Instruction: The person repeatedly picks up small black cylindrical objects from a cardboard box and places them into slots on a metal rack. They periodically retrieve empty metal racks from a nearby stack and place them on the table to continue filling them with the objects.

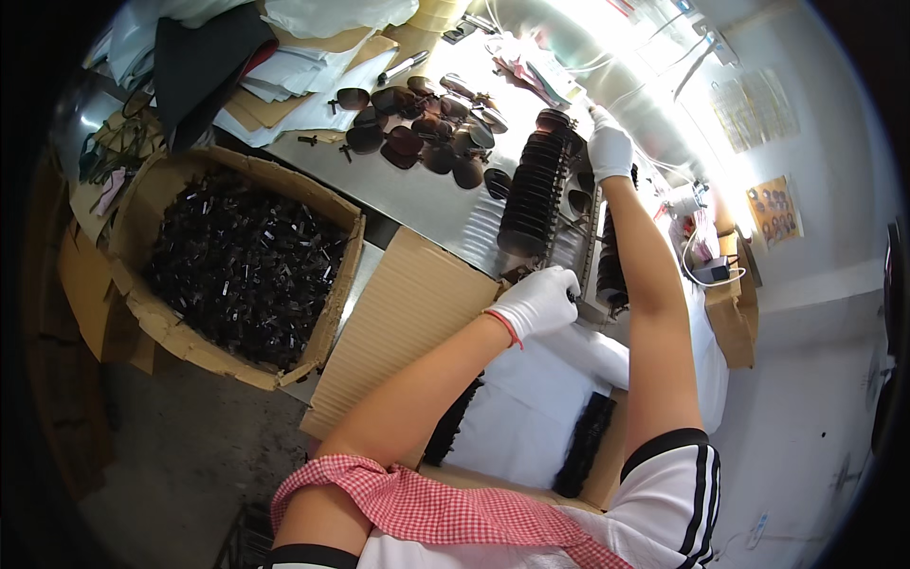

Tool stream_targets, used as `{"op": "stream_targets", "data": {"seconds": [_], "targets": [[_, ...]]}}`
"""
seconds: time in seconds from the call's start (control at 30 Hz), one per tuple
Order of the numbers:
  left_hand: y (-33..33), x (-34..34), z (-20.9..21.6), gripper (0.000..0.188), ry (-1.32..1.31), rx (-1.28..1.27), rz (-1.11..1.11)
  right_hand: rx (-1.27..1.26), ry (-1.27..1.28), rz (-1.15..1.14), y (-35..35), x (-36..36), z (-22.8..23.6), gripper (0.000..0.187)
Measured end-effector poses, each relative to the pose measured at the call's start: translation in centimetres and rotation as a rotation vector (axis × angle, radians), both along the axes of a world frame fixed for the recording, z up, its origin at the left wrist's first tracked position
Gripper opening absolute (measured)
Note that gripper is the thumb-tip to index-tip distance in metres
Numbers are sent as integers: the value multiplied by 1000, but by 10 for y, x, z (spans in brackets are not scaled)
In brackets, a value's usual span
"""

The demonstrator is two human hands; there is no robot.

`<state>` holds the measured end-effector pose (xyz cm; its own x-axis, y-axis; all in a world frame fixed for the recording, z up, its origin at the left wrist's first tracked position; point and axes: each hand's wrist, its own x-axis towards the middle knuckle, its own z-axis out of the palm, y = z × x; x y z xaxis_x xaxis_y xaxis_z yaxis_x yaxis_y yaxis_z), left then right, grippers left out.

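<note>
A long rack (590, 248) stands on the metal table in front of me, with dark sunglass lenses (531, 194) packed upright in a row along its left side. More dark lenses (609, 256) line its right side, partly behind my right arm. My left hand (536, 302), in a white glove, is at the rack's near end, its fingers curled round a small black part. At the far end, beside the lenses, is my right hand (609, 147), also gloved. Glare washes out its fingers, so its grip is unclear.
Loose tinted lenses (436, 128) lie in a group left of the rack, below a marker pen (405, 66). A carton (355, 248) full of small black clips stands at left. Nearest me, an open cardboard box (370, 327) contains white sheeting (521, 408) and black rows.
</note>
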<state>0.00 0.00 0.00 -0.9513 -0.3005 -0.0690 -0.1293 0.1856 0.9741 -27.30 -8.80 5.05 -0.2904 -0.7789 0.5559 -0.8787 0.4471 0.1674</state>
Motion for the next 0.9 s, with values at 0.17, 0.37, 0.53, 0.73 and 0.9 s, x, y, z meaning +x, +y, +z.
{"op": "stream_targets", "data": {"seconds": [0.17,0.37,0.53,0.73,0.9], "targets": [[6,17,17,44,166,731,61,-404,-777,131,76,87,42,36],[59,7,50,48,575,1224,468,-257,-799,482,208,195,28,33],[120,16,14,39,443,1413,342,14,-452,146,300,217,5,65],[175,30,-30,49,-8,1505,199,322,-791,-133,381,213,-21,49],[173,25,-16,59,14,807,30,109,-462,-85,429,141,-36,43]]}}
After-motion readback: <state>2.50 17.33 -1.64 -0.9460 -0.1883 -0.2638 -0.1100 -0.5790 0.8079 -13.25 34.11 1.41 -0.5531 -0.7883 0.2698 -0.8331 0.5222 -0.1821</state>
